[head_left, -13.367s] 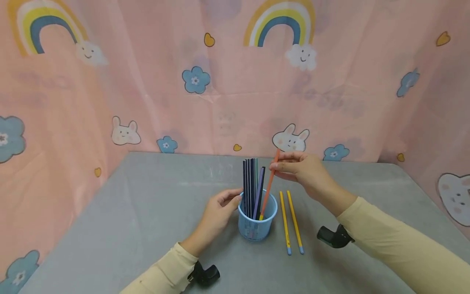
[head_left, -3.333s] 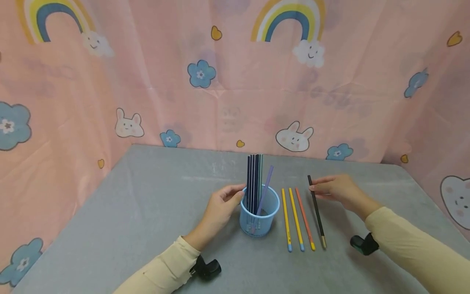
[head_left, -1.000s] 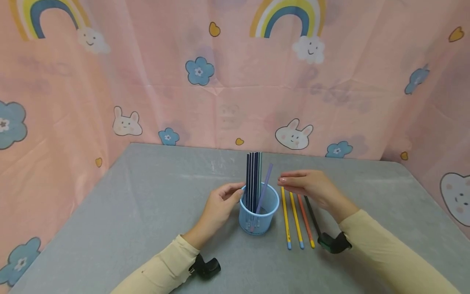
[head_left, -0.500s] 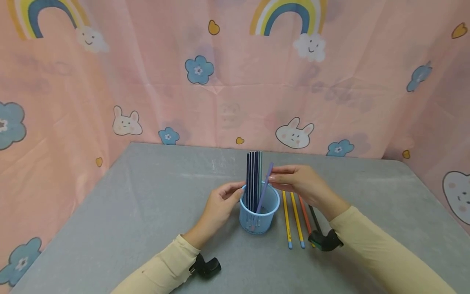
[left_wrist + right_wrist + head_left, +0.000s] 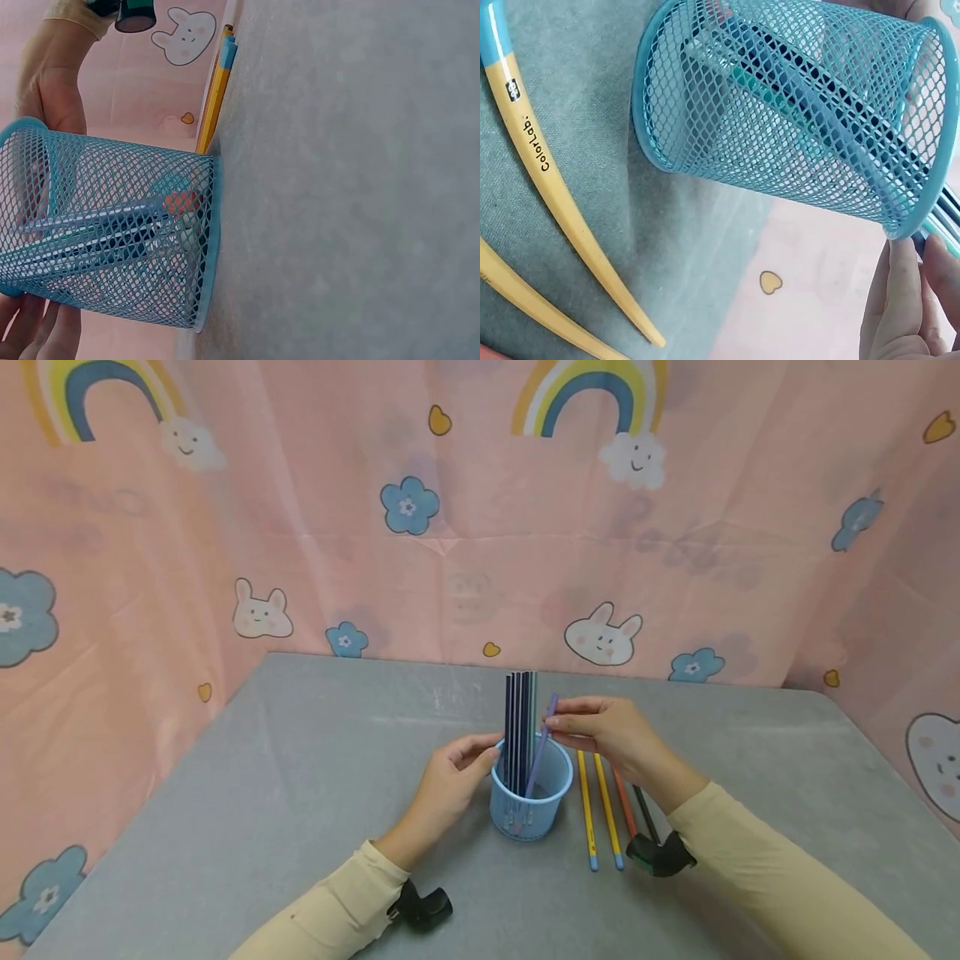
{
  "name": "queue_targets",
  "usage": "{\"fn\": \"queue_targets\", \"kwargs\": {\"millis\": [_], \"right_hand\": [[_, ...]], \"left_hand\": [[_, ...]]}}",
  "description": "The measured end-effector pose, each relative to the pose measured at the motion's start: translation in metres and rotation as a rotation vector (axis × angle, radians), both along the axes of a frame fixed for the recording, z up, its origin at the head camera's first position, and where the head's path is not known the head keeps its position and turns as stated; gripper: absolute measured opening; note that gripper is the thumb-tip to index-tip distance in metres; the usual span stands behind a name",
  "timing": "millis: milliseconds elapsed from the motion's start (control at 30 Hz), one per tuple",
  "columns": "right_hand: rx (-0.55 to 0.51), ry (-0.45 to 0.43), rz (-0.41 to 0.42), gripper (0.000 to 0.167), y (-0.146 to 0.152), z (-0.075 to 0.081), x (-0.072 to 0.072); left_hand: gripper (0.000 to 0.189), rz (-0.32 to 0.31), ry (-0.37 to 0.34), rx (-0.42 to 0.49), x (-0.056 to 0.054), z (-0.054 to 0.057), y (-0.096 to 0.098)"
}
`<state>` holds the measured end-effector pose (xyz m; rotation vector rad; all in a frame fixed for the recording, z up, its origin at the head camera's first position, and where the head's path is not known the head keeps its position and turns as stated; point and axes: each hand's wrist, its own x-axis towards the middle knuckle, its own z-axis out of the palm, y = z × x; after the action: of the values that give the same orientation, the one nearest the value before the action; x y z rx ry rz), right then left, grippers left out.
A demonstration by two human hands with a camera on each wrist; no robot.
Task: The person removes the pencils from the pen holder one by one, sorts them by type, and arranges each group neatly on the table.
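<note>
A light-blue mesh pencil cup (image 5: 523,820) stands upright on the grey table. My left hand (image 5: 444,787) grips its rim on the left side, the thumb (image 5: 480,765) at the near edge. Inside lean several dark pencils (image 5: 517,727) bunched together, and a purple pencil (image 5: 541,756) slants toward the right rim. Thumb and fingers of my right hand (image 5: 618,733) pinch the purple pencil near its upper end; its lower end is still inside the cup. Through the mesh in the left wrist view, an orange-red tip (image 5: 181,201) shows near the bottom.
To the cup's right, two yellow pencils (image 5: 587,814) with blue ends lie side by side. Beyond them come an orange pencil (image 5: 624,802) and a black pencil (image 5: 647,814), partly hidden by the right wrist camera (image 5: 660,854). A pink patterned curtain (image 5: 450,568) hangs behind the table.
The orange and black pencils have gone from the cup to the table, in line with the yellow ones. My right hand let go of the black pencil, moved left and took the purple one.
</note>
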<state>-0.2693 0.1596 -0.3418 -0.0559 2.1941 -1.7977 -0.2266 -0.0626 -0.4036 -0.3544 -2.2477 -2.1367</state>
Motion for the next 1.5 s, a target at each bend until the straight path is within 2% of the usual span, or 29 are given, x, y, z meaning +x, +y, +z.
{"fn": "queue_targets", "kwargs": {"millis": [300, 567, 867, 1200, 1400, 1500], "right_hand": [[-0.035, 0.065, -0.022, 0.029, 0.001, 0.011, 0.003], [-0.1, 0.127, -0.021, 0.007, 0.008, 0.027, 0.006], [-0.152, 0.17, -0.055, 0.005, 0.013, 0.042, 0.013], [-0.274, 0.179, -0.087, 0.005, 0.025, 0.057, 0.018], [-0.355, 0.228, -0.089, 0.007, 0.033, 0.069, 0.02], [-0.361, 0.262, -0.081, 0.009, 0.038, 0.074, 0.021]], "left_hand": [[0.029, -0.002, 0.022, -0.001, 0.0, -0.002, 0.0], [0.028, -0.009, 0.031, 0.0, -0.001, -0.003, 0.0], [0.029, -0.013, 0.03, 0.003, -0.001, -0.003, 0.0], [0.028, -0.007, -0.001, 0.013, 0.0, -0.001, 0.0], [0.028, -0.002, -0.007, 0.026, 0.001, 0.0, 0.001], [0.028, -0.001, -0.013, 0.022, 0.001, 0.001, 0.001]]}}
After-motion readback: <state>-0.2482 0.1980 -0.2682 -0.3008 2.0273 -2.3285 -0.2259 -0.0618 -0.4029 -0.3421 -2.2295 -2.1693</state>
